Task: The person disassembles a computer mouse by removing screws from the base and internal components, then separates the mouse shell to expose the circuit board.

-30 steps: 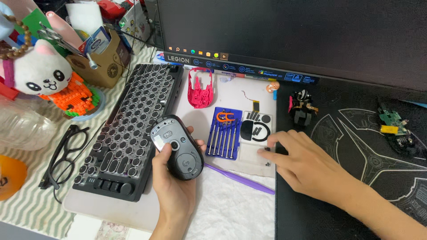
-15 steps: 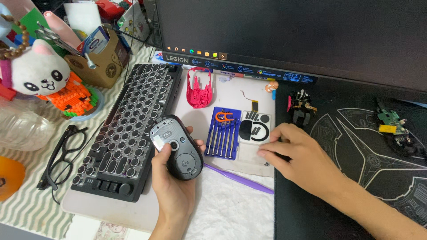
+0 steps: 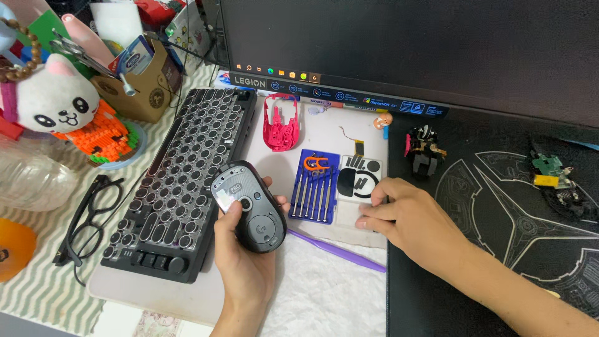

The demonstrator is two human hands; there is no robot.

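A person's left hand (image 3: 246, 262) is gripping a black computer mouse (image 3: 248, 206) upside down above the desk, beside a black keyboard (image 3: 181, 181), while the right hand (image 3: 412, 221) is resting its fingertips, holding nothing, on a white sticker sheet (image 3: 359, 187) next to a blue screwdriver set (image 3: 315, 186).
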